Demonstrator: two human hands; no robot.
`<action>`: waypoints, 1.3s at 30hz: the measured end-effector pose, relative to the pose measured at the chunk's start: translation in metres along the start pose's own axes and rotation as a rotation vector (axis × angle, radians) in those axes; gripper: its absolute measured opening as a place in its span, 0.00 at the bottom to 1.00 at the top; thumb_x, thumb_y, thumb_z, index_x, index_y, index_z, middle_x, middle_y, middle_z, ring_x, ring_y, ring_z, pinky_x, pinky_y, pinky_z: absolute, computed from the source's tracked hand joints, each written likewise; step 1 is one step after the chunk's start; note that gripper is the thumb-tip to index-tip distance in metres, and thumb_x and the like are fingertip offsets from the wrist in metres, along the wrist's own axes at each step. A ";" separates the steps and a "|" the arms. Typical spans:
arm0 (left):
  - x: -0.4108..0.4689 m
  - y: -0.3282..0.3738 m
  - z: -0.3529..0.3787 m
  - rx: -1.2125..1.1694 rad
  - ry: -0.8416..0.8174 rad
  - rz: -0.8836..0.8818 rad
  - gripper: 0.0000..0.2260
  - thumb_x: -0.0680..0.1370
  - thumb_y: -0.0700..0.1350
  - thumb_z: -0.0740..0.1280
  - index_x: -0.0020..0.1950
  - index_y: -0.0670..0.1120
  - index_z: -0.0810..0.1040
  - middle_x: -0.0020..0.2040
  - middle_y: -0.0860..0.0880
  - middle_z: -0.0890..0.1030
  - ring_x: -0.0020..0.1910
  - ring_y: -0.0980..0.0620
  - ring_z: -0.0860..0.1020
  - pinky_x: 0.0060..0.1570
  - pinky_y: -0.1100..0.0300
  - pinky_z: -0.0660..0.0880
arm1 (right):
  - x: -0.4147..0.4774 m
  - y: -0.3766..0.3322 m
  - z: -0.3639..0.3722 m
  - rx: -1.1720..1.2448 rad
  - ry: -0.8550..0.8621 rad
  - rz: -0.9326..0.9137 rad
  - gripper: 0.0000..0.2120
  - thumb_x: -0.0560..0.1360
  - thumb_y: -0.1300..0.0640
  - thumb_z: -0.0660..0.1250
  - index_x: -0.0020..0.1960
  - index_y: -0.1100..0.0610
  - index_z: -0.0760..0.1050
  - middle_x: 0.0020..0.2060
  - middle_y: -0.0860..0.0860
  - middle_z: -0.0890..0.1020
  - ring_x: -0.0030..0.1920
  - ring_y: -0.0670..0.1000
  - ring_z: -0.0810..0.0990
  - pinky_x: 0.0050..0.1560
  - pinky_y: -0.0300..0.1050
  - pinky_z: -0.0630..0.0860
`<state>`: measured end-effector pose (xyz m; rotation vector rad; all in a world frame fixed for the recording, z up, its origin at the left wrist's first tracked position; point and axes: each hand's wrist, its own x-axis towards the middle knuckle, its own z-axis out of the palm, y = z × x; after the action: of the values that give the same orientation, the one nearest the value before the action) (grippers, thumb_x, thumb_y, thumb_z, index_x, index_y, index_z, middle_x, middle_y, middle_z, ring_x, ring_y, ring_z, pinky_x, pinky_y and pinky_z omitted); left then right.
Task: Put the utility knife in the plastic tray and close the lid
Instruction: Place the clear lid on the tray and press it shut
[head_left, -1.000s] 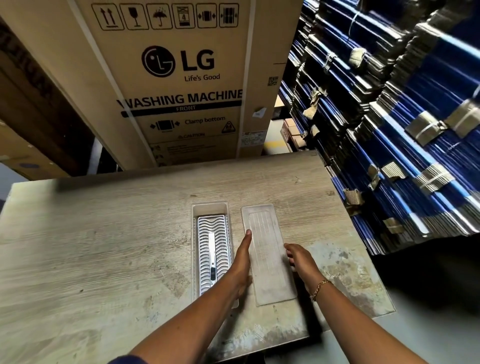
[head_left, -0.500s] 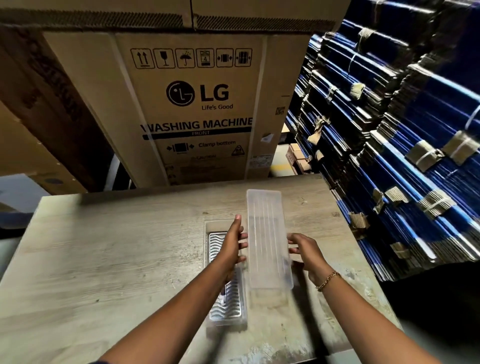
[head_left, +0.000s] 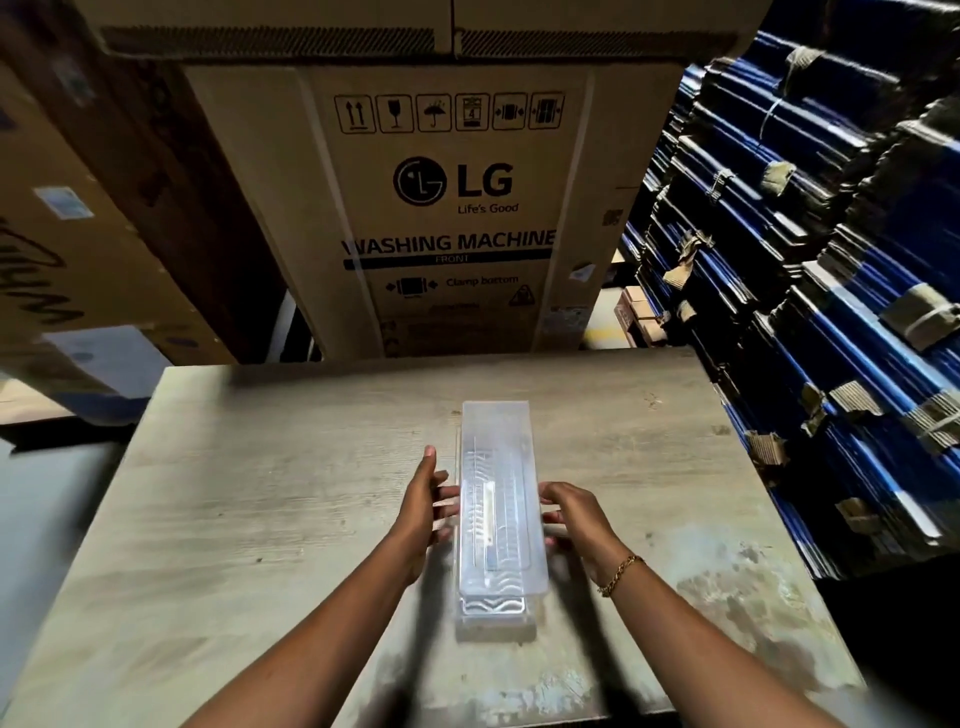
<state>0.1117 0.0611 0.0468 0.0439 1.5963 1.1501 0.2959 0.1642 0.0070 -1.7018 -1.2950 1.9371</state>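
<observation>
A clear plastic lid (head_left: 498, 431) is held over the long plastic tray (head_left: 496, 621), shifted a little toward the far end so the tray's near end shows. Through the lid I see the slim utility knife (head_left: 488, 519) lying lengthwise on the tray's ribbed insert. My left hand (head_left: 423, 504) grips the lid's left edge, and my right hand (head_left: 571, 512), with a gold bracelet at the wrist, grips its right edge. Whether the lid rests on the tray or hovers just above it is unclear.
The tray stands on a worn wooden table (head_left: 260, 493). A large LG washing machine carton (head_left: 447, 208) rises behind the far edge. Stacks of blue flattened boxes (head_left: 805, 312) line the right side, close to the table's right edge.
Both hands lifted the lid from the table beside the tray and carried it left, over the tray with the knife. The camera view tilted upward.
</observation>
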 end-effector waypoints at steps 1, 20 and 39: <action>-0.002 -0.003 -0.002 -0.008 0.009 -0.008 0.30 0.79 0.69 0.55 0.67 0.47 0.75 0.54 0.48 0.81 0.46 0.51 0.77 0.43 0.56 0.70 | -0.002 0.004 0.003 -0.006 0.000 0.003 0.15 0.72 0.52 0.65 0.52 0.61 0.82 0.45 0.55 0.81 0.43 0.54 0.78 0.35 0.45 0.70; -0.010 -0.032 -0.001 -0.016 -0.006 0.069 0.21 0.84 0.59 0.54 0.65 0.45 0.73 0.46 0.51 0.78 0.42 0.56 0.76 0.38 0.62 0.69 | -0.008 0.036 0.010 0.025 0.048 0.013 0.12 0.75 0.54 0.66 0.51 0.60 0.82 0.41 0.52 0.80 0.40 0.52 0.77 0.38 0.47 0.71; 0.018 -0.122 -0.008 1.394 0.088 0.732 0.27 0.85 0.52 0.47 0.83 0.47 0.47 0.83 0.49 0.44 0.82 0.50 0.44 0.78 0.48 0.54 | -0.026 0.095 0.044 -1.243 0.110 -0.597 0.33 0.83 0.42 0.44 0.83 0.56 0.42 0.83 0.51 0.41 0.81 0.49 0.36 0.81 0.52 0.42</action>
<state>0.1610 0.0018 -0.0499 1.5821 2.2382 0.2884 0.2973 0.0721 -0.0496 -1.3946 -2.8170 0.6183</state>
